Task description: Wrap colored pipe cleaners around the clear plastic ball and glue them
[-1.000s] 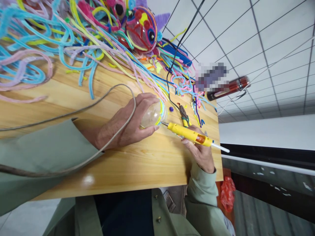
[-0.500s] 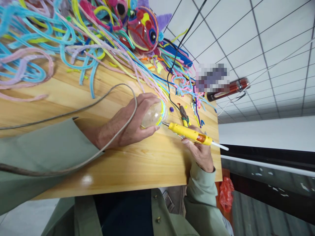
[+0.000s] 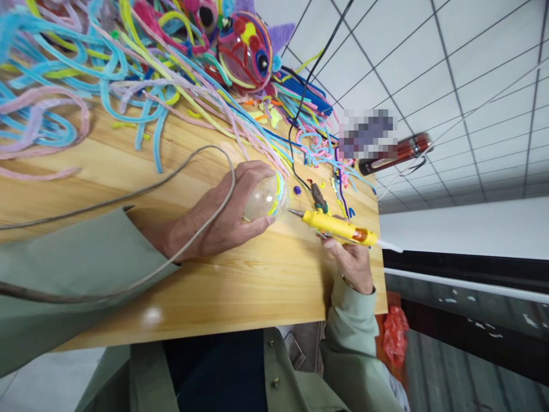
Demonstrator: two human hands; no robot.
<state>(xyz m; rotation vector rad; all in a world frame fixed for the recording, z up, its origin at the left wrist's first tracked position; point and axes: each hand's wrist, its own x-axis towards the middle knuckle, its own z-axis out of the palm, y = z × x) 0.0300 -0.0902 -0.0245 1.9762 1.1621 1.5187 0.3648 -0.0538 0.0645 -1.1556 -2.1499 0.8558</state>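
My left hand [image 3: 231,209] is wrapped around a clear plastic ball [image 3: 259,197], resting at the wooden table. Yellow and light-blue pipe cleaner strips [image 3: 278,194] run around the ball's right side. In my right hand [image 3: 351,260] is a yellow hot glue gun [image 3: 332,224], its metal nozzle pointing left at the ball with a small gap between them. A whitish glue stick [image 3: 389,246] juts from the gun's back end. Most of my right fingers are hidden behind the gun. Just beyond it lie pliers [image 3: 318,197] with dark jaws.
Many coloured pipe cleaners [image 3: 115,63] heap along the far side. Among them stands a decorated clear ball [image 3: 244,51]. A red thermos [image 3: 397,154] is at the far right corner. A grey cord [image 3: 189,163] loops over my left forearm; a black cable [image 3: 306,86] crosses the table.
The glue gun in my right hand has drawn back slightly to the right, its nozzle coming away from the strips on the ball. My left hand keeps its hold on the ball.
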